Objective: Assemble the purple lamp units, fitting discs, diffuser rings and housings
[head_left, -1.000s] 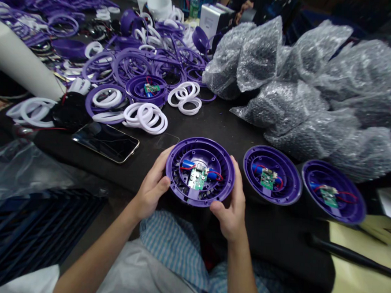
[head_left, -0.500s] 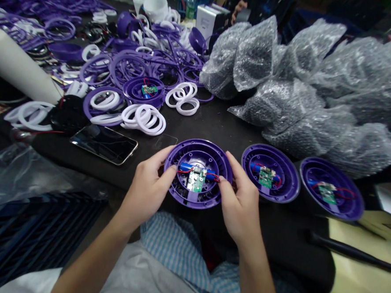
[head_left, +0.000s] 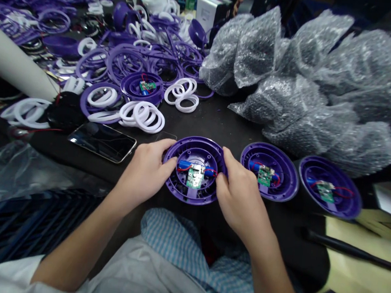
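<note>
Between my hands is a round purple plastic housing [head_left: 192,199], its open side facing up. Inside it sit a green circuit board [head_left: 195,176], a blue cylindrical battery [head_left: 185,165] and red wires. My left hand [head_left: 147,172] grips the left rim, with the thumb over the edge. On the right rim, my right hand [head_left: 237,189] is closed, its thumb near the red wires at the battery's end. To the right stand a second purple housing [head_left: 287,183] and a third purple housing [head_left: 353,202], each with a green board and wires inside.
Bubble-wrapped bundles [head_left: 294,99] fill the back right. White rings [head_left: 149,117], purple rings [head_left: 127,63] and another purple housing [head_left: 124,87] crowd the back left. A smartphone [head_left: 103,141] lies left of my hands. A black rod [head_left: 351,249] rests at the right. A person's hand [head_left: 240,0] shows at the back.
My right hand has turned slightly and shifted left along the rim, its fingers now further over the edge. The housing stays in both hands. The view has shifted slightly.
</note>
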A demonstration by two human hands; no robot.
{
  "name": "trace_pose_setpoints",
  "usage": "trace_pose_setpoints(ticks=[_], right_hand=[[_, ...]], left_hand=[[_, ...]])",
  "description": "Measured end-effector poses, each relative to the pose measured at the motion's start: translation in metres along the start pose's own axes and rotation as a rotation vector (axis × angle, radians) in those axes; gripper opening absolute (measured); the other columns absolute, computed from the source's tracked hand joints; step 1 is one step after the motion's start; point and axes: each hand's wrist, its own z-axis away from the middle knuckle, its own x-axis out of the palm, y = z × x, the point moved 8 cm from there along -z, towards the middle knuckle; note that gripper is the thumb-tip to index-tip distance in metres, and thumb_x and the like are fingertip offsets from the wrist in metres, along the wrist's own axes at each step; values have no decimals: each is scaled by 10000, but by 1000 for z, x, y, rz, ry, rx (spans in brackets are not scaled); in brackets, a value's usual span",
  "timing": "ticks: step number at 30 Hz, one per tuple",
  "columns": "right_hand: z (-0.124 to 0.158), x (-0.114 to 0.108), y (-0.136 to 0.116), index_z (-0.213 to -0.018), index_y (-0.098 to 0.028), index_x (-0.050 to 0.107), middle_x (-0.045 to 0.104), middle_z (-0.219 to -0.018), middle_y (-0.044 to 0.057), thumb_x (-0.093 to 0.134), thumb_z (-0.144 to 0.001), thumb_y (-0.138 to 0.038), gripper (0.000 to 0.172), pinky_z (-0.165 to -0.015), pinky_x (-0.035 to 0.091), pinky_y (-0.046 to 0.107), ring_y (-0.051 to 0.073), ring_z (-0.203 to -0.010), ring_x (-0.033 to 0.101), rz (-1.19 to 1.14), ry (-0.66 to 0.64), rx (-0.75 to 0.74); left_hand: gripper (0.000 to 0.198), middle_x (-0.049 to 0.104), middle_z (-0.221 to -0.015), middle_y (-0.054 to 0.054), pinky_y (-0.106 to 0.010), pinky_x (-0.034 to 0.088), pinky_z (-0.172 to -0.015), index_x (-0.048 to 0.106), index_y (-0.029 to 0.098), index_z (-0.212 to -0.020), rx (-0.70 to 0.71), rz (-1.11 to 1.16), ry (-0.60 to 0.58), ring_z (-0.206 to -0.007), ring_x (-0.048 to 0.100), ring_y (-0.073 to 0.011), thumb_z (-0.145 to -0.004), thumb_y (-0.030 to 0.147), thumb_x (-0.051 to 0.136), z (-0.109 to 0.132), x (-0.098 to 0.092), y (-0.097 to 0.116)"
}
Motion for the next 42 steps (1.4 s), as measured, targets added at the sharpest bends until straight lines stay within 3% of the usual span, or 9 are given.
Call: trace_pose_setpoints(ticks=[4, 8, 11, 17, 26, 33, 36, 39, 42], right_hand=[[-2, 1, 0, -1353, -3, 323, 470, -1318, 168, 383, -772, -94, 591, -968, 434, 432, 299, -1148, 512, 35, -30, -32], [-7, -1, -1, -1330, 11, 359, 463, -1322, 179, 423, -718, -61, 619, -991, 414, 414, 301, -1157, 503, 51, -44, -92], [-10, -1, -3, -1317, 28, 369, 503, -1280, 187, 417, -720, -56, 605, -997, 408, 395, 287, -1160, 500, 40, -82, -150], [-15, -1, -8, -1353, 32, 288, 402, -1363, 198, 384, -757, -68, 612, -1033, 353, 445, 293, -1222, 434, 100, -227, -238], [-13, -1, -6, -1357, 7, 297, 444, -1335, 177, 386, -769, -82, 601, -1030, 362, 439, 282, -1212, 447, 106, -230, -252], [-17, -6, -1, -1311, -30, 402, 498, -1294, 161, 452, -726, -96, 591, -1018, 379, 429, 281, -1175, 491, 31, -189, -245], [-5, -3, 3, -1342, -68, 359, 471, -1326, 141, 436, -764, -114, 585, -1024, 377, 429, 258, -1204, 470, -86, -93, -132], [14, 5, 15, -1348, -120, 324, 464, -1336, 117, 413, -858, -213, 507, -1047, 358, 403, 205, -1228, 448, -409, 55, 16], [26, 18, 22, -1318, -167, 347, 412, -1379, 90, 460, -871, -402, 518, -1077, 322, 366, 184, -1274, 388, -767, 88, -20]], left_hand=[[333, 700, -897, -30, -301, 488, -765, 645, 168, -1016, 66, 13, -7, -801, 651, -211, -698, 170, 548, -7, -1, 3], [458, 662, -1079, -61, -321, 452, -916, 606, 129, -1114, 111, 250, 60, -977, 616, -211, -669, 91, 503, -8, 4, 2], [450, 674, -1050, -89, -336, 457, -930, 633, 83, -1067, 45, 471, 108, -976, 620, -219, -639, 69, 494, -10, 10, -6], [405, 711, -921, -50, -323, 495, -885, 685, 102, -942, -74, 721, 191, -869, 652, -204, -581, 60, 507, -11, 15, -17], [399, 718, -912, -40, -269, 512, -827, 694, 101, -936, -57, 686, 195, -841, 660, -188, -590, 48, 503, -6, 15, -15], [372, 723, -846, -29, -268, 517, -782, 704, 108, -877, -87, 722, 261, -811, 660, -194, -574, 39, 500, -7, 16, -17], [326, 724, -868, -26, -271, 512, -797, 706, 126, -881, -83, 799, 281, -846, 657, -201, -601, 64, 551, -4, 19, -21], [258, 712, -950, -59, -316, 494, -857, 697, 127, -929, -31, 901, 293, -928, 643, -229, -725, 230, 577, 3, 22, -27], [556, 600, -1201, -119, -383, 414, -984, 609, 122, -1127, 126, 991, 179, -1138, 533, -277, -787, 544, 485, 11, 28, -27]])
